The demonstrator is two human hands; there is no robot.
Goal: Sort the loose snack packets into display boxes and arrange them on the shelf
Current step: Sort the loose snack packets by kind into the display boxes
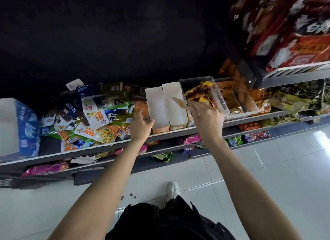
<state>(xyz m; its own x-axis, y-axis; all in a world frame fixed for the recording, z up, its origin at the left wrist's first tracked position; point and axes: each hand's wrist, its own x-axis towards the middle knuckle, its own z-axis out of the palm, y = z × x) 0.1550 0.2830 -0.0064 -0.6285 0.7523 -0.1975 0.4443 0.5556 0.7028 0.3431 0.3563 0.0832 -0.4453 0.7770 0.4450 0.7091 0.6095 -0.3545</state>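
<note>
Two white display boxes (166,107) stand empty and upright on the shelf (178,132), touching. Loose snack packets (92,118) lie heaped to their left. Left hand (141,125), fingers curled, rests against the left box; whether it grips cannot be told. Right hand (205,114) pinches an orange packet (180,102) over the right box. Packets judged light, soft, slippery; hold by a sealed edge.

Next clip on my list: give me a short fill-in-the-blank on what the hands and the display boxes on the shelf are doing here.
1. The right hand pinches a flat brown ____.
2. Between the hands stand ____ open white display boxes.
3. The left hand touches the ____ one of those boxes.
4. Loose packets are piled on the shelf to the ____ of the boxes.

Missing words: packet; two; left; left
</note>
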